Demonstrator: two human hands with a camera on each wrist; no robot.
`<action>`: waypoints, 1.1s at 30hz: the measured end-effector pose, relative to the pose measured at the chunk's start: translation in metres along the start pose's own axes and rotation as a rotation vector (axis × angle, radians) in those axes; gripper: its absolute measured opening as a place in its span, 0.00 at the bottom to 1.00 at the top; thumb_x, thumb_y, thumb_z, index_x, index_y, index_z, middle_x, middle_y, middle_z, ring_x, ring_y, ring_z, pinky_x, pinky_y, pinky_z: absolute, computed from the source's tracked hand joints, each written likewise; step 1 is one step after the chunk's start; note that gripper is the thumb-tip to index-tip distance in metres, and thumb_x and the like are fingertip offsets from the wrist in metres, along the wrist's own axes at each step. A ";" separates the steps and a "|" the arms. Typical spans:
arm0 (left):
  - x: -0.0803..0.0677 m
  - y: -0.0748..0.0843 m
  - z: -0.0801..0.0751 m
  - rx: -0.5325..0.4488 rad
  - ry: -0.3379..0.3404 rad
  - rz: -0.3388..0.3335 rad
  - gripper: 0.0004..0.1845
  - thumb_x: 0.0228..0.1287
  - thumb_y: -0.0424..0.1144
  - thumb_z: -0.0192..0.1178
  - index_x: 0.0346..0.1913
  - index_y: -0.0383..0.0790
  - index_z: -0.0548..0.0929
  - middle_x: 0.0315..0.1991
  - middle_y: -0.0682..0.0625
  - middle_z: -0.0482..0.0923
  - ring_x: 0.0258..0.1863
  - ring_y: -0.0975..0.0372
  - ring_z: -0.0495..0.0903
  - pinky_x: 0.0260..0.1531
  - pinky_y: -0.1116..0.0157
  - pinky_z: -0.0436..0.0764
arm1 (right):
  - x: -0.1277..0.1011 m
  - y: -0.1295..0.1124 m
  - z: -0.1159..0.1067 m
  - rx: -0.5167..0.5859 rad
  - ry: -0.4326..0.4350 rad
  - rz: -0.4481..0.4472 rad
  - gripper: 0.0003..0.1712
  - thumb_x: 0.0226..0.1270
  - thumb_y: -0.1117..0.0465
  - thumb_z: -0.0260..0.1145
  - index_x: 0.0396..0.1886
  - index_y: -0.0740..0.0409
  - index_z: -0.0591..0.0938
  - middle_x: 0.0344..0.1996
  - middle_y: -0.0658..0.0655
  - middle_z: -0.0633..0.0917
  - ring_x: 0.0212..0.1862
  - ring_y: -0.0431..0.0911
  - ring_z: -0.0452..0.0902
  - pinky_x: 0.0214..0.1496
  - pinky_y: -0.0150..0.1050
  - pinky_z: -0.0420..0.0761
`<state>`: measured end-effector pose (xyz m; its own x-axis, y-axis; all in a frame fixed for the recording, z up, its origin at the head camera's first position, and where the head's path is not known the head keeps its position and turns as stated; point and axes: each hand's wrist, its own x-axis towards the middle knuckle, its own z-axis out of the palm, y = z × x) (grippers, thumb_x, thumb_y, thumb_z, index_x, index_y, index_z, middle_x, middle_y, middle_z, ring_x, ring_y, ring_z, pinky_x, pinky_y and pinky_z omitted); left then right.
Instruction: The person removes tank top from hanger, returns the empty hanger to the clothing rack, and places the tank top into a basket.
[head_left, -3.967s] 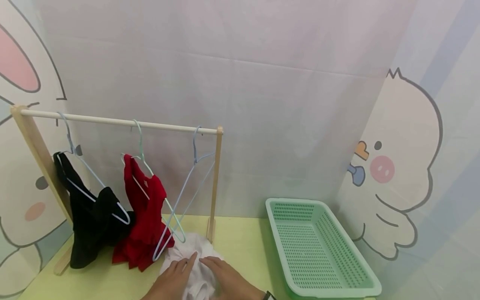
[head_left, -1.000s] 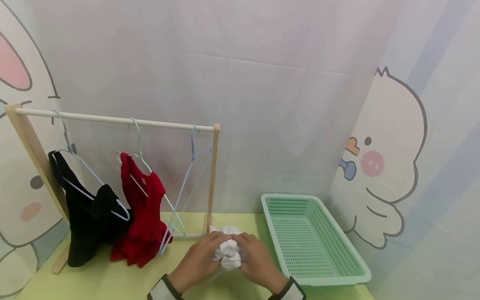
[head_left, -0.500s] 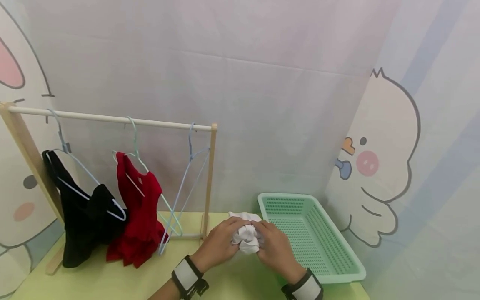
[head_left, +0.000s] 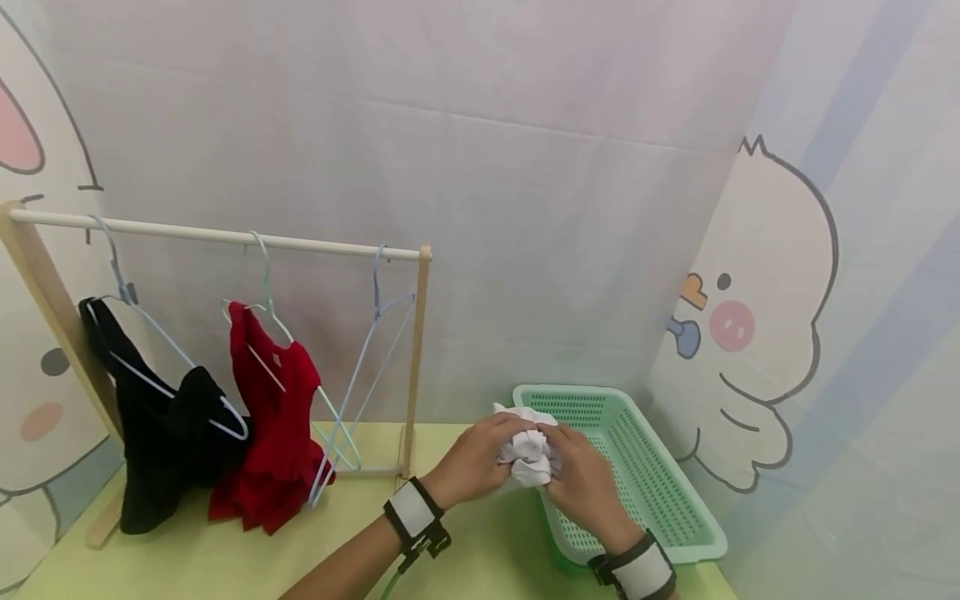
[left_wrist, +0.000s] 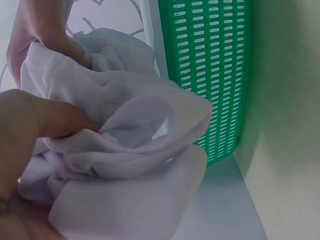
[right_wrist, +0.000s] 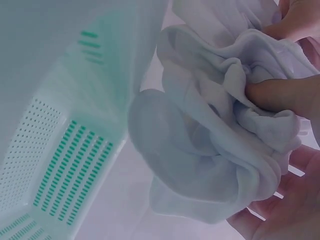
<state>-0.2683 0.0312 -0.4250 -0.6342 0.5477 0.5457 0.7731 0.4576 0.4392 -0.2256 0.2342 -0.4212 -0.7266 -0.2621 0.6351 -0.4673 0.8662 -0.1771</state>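
We see both hands curled in on one white cloth [head_left: 529,457]: the left hand [head_left: 468,460] pinches its near side with the thumb pressed into the folds, and the right hand [head_left: 588,482] grips the opposite side the same way, so neither has much gap left beyond the bunched fabric. The cloth sits between the two hands, raised above the tabletop [head_left: 468,554], with the green basket [head_left: 697,552] beneath and to the right of them; we cannot tell how near the rim is to the fabric. As we judge it, loose folds are the weak point: several loops hang free of the fingers, so a lowered grip could let one catch on the basket's edge. If one hand relaxed first, the bundle might unroll and trail over the rim. The right wristband [head_left: 643,573], close to the basket's near edge, could knock it and shift it. Well to the left of the hands, the rack [head_left: 180,231] with its red garment [head_left: 273,396] and black garment [head_left: 168,450] seems at little risk.
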 end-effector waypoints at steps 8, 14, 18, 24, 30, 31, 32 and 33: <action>0.020 0.001 0.015 0.001 -0.014 0.030 0.31 0.63 0.27 0.75 0.69 0.44 0.83 0.66 0.48 0.82 0.64 0.55 0.82 0.60 0.60 0.83 | -0.001 0.012 -0.015 0.003 0.014 0.027 0.35 0.46 0.76 0.82 0.59 0.61 0.87 0.51 0.62 0.89 0.49 0.59 0.88 0.37 0.54 0.88; 0.041 0.009 0.023 -0.016 -0.025 0.054 0.32 0.64 0.26 0.73 0.71 0.45 0.82 0.66 0.49 0.82 0.65 0.60 0.81 0.62 0.65 0.81 | 0.000 0.029 -0.024 -0.046 0.069 0.038 0.33 0.45 0.75 0.82 0.57 0.61 0.87 0.47 0.62 0.89 0.41 0.57 0.87 0.28 0.49 0.83; 0.053 0.012 0.025 -0.016 -0.034 0.075 0.34 0.64 0.22 0.70 0.72 0.46 0.81 0.68 0.49 0.81 0.68 0.60 0.79 0.62 0.66 0.80 | 0.003 0.038 -0.027 -0.051 0.087 0.057 0.31 0.48 0.76 0.79 0.57 0.63 0.87 0.46 0.62 0.89 0.41 0.57 0.87 0.30 0.52 0.83; 0.068 0.020 0.028 -0.027 -0.062 0.084 0.35 0.65 0.19 0.67 0.73 0.46 0.80 0.70 0.49 0.79 0.69 0.60 0.79 0.62 0.68 0.79 | 0.002 0.046 -0.035 -0.047 0.091 0.108 0.31 0.52 0.76 0.76 0.60 0.62 0.86 0.47 0.64 0.89 0.43 0.59 0.87 0.33 0.57 0.84; 0.075 0.025 0.032 -0.036 -0.093 0.089 0.35 0.66 0.20 0.67 0.74 0.46 0.79 0.71 0.49 0.79 0.70 0.61 0.78 0.65 0.68 0.78 | 0.000 0.050 -0.041 -0.049 0.095 0.141 0.30 0.54 0.75 0.75 0.60 0.62 0.86 0.47 0.64 0.89 0.46 0.63 0.88 0.35 0.62 0.85; 0.077 0.026 0.033 -0.031 -0.097 0.094 0.35 0.67 0.20 0.67 0.74 0.46 0.78 0.71 0.49 0.79 0.70 0.61 0.77 0.65 0.68 0.78 | -0.001 0.050 -0.042 -0.053 0.098 0.140 0.30 0.54 0.75 0.76 0.60 0.62 0.86 0.47 0.65 0.89 0.46 0.63 0.88 0.35 0.62 0.84; 0.078 0.026 0.035 -0.028 -0.102 0.100 0.35 0.67 0.21 0.67 0.74 0.46 0.78 0.71 0.50 0.78 0.70 0.62 0.77 0.67 0.68 0.76 | -0.001 0.051 -0.043 -0.056 0.098 0.144 0.30 0.54 0.75 0.76 0.60 0.62 0.86 0.47 0.65 0.89 0.46 0.64 0.87 0.36 0.63 0.84; 0.080 0.026 0.036 -0.029 -0.110 0.108 0.34 0.68 0.20 0.67 0.75 0.46 0.78 0.71 0.50 0.78 0.71 0.62 0.76 0.67 0.68 0.76 | -0.003 0.052 -0.045 -0.060 0.100 0.153 0.30 0.53 0.75 0.76 0.59 0.62 0.86 0.47 0.65 0.89 0.45 0.64 0.87 0.36 0.63 0.84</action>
<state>-0.2987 0.1123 -0.3961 -0.5436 0.6666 0.5101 0.8356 0.3724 0.4039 -0.2254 0.2988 -0.3983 -0.7315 -0.0843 0.6766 -0.3223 0.9172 -0.2342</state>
